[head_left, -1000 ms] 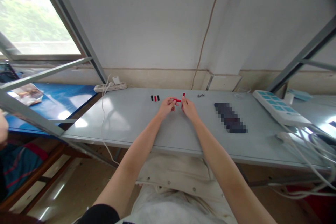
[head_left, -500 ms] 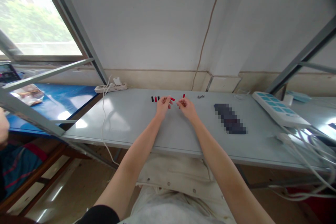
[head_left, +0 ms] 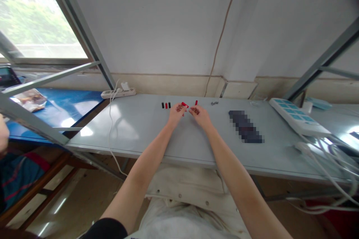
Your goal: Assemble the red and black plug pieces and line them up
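My left hand point(head_left: 176, 112) pinches a small red cylinder point(head_left: 184, 104) between thumb and fingers, above the grey desk point(head_left: 146, 130). Close beside it, my right hand point(head_left: 199, 114) has its fingers drawn together; whatever they may hold is too small to make out. Just behind the right fingers, another red cylinder point(head_left: 196, 102) appears upright. Left of my left hand, a black cylinder point(head_left: 162, 105), a red cylinder point(head_left: 166, 105) and a second black cylinder point(head_left: 169, 105) stand in a row. Small metallic pieces point(head_left: 214, 103) lie in a cluster to the right.
A dark pixelated rectangle point(head_left: 246, 127) lies right of my arm. Farther right sits a white-and-blue power strip point(head_left: 300, 115) with cables. Another power strip point(head_left: 119, 93) is at the back left, its white cable point(head_left: 111, 130) crossing the desk. Someone's arm point(head_left: 3, 134) shows far left.
My left hand has shifted slightly right, toward my right hand, and the red cylinder in it has turned. My right hand stays almost in place.
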`<state>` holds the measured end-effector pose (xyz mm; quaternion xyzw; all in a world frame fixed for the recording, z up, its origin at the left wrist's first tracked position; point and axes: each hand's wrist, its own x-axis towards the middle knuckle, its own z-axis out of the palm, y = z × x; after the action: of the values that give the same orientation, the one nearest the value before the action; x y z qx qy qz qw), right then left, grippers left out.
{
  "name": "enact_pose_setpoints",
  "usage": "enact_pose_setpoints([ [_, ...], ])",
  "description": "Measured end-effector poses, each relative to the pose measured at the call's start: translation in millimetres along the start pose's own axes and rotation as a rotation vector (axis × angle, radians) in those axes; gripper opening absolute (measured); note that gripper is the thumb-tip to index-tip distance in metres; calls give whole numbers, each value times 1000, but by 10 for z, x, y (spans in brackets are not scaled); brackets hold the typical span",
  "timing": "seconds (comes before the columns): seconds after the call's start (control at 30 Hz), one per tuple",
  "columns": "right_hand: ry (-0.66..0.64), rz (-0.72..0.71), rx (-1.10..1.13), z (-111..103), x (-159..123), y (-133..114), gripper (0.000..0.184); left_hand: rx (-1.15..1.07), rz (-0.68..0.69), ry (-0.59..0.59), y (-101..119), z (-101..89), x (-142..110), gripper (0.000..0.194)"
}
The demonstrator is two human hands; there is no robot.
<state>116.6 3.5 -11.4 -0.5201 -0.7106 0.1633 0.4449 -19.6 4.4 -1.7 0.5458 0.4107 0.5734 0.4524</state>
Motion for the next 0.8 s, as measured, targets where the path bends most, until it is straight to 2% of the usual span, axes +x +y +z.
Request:
enact_pose_setpoints([
  [0.1,-5,-53,-141,-23,-12,13,13,38,19,40,-12,-4,2,24],
  [0.17,8,-33,-264,-65,-16,43,13,52,19,66,-20,-8,6,22],
  [0.23,19,69,-348,-129,-5,81,14,65,8,81,-29,-7,11,20],
  [0.37,20,309,-372,-271,77,150,21,108,-27,53,-56,16,18,18],
  [0.5,-32,436,-421,-342,213,208,18,171,-5,-28,-107,40,19,20],
  [0.6,-71,474,-467,-330,309,241,16,227,28,-57,-157,38,27,22],
  [0.8,-67,481,-513,-236,389,300,18,326,40,-34,-211,58,56,20],
])
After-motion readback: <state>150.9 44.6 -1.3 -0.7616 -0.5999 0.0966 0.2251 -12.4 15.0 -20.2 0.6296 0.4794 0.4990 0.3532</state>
